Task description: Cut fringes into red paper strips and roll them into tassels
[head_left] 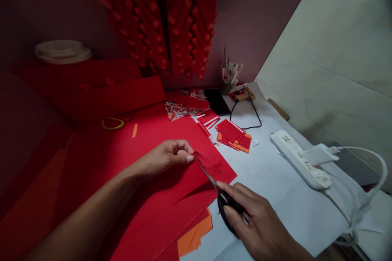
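Note:
My left hand (179,153) pinches the end of a small red fringed paper piece (200,157) above a large red sheet (143,195). Thin strips of the piece fan out to the right. In my right hand (254,214) are black-handled scissors (225,212), with fingers and thumb at the handle loops. The blades point up and left, their tips at the fringed piece close to my left fingertips. Whether the blades are parted is hard to tell.
Behind lie paper scraps (183,110), a dark flat device (217,102), a pen cup (227,86) and stacked red-orange cards (234,134). A power strip (300,159) with white cables stands right. Yellow-handled scissors (113,123) lie left. Red folded paper decorations (190,28) hang above.

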`<state>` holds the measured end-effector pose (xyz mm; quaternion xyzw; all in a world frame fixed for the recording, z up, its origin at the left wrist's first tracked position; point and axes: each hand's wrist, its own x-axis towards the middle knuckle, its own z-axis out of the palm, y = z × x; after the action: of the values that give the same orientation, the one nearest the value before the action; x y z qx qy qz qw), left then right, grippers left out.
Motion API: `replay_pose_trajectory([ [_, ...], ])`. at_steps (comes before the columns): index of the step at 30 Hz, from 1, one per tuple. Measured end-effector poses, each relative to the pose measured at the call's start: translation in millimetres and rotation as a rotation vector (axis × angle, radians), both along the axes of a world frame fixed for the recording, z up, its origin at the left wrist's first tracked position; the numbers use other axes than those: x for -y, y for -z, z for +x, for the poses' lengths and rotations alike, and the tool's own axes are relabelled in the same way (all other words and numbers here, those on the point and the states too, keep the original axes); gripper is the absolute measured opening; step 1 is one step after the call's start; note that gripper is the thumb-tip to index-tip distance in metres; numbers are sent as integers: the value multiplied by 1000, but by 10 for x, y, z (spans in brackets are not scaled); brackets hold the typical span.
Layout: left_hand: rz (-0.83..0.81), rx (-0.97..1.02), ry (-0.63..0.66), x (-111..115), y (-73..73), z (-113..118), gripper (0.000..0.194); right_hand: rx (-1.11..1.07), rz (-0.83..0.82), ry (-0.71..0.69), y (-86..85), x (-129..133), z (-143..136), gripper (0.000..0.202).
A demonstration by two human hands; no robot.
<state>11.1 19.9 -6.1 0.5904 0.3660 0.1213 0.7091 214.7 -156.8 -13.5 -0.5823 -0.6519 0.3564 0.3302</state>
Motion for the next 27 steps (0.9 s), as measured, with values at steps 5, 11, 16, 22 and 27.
replay_pose_trajectory([
  [5,3,3,11,0,3,-8,33,-9,-21,0,7,6,8,41],
  [11,17,6,34,-5,1,-8,35,15,-41,6,-29,-15,-14,42],
  [16,2,7,33,-7,7,-7,37,-8,-38,11,-24,-60,-35,43],
  [22,-39,33,42,-3,10,-21,32,-7,-17,8,-9,-36,-25,43],
  [27,-48,38,50,-10,8,-22,29,-2,-14,6,-8,-33,-13,44],
])
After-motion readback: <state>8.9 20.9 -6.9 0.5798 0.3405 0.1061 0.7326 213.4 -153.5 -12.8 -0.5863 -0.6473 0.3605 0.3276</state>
